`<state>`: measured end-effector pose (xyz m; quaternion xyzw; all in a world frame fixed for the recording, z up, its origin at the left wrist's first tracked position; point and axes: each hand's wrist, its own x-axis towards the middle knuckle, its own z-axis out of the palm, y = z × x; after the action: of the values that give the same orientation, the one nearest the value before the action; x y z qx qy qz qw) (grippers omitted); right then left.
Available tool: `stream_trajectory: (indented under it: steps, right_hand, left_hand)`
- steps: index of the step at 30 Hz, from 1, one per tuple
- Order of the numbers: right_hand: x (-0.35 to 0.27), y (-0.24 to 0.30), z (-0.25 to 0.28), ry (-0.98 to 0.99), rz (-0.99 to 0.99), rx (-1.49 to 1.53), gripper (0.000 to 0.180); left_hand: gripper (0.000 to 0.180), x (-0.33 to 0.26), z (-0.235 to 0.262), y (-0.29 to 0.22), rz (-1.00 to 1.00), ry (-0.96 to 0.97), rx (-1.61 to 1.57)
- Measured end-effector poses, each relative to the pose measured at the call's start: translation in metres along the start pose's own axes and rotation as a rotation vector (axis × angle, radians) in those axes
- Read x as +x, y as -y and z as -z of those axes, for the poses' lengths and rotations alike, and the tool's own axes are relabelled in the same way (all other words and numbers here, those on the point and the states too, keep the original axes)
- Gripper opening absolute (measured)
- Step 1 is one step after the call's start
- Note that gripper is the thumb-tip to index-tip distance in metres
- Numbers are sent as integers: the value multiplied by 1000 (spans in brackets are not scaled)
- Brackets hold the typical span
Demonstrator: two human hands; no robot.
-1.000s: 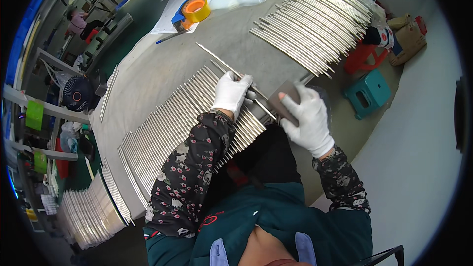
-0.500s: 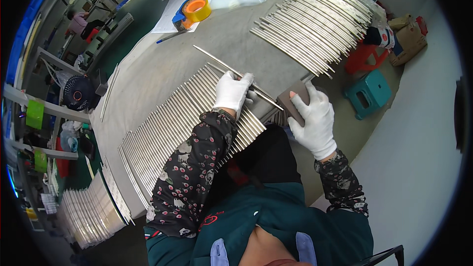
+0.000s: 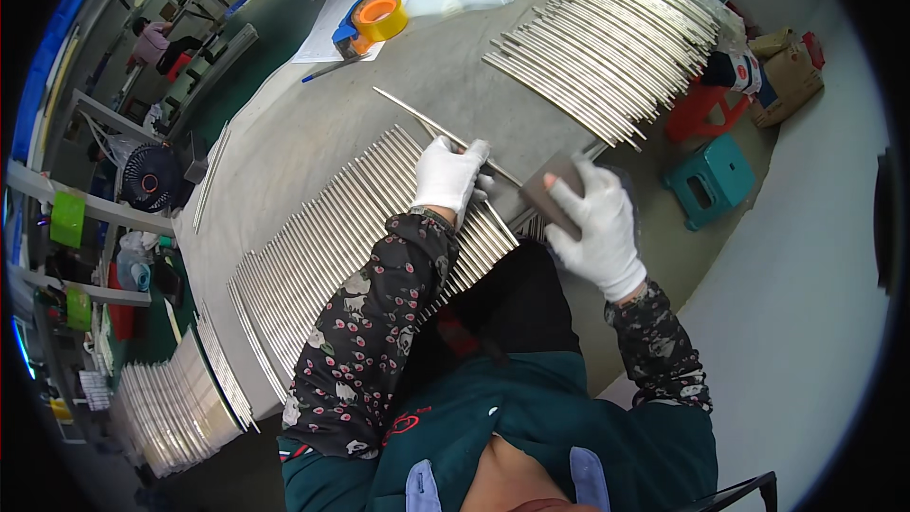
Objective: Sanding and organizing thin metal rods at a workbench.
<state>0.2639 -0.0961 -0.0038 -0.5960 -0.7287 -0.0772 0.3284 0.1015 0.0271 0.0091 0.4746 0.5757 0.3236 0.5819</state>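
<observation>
My left hand (image 3: 447, 175), in a white glove, closes around a thin metal rod (image 3: 409, 111) that slants from upper left to lower right above the table. A greyish-brown block (image 3: 542, 194), like a sanding sponge, is in my gloved right hand (image 3: 602, 232), pinched between thumb and fingers. The block meets the rod's right end and hides its tip; motion smears it a little. Beneath my left forearm lies a long row of similar metal rods (image 3: 327, 242), side by side along the near table edge.
A second batch of rods (image 3: 607, 47) covers the far right of the grey table (image 3: 284, 142). Yellow tape on a blue dispenser (image 3: 379, 17), a pen (image 3: 327, 70) and papers lie at the back. Right of the table stand a teal stool (image 3: 709, 180) and a cardboard box (image 3: 789, 81).
My right hand has shifted slightly left with the block, farther over the rod's end. My left hand stays nearly in place with the rod.
</observation>
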Motion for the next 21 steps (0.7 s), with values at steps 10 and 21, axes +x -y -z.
stream_trajectory:
  steps: [10, 21]
  right_hand:
    - [10, -7, -2, -29, -103, -173, 52]
    - [16, 18, -12, 75, 103, 94, 52]
  left_hand:
    - [26, -2, -2, 2, 0, -33, 19]
    - [26, -1, -1, 4, -16, -35, 32]
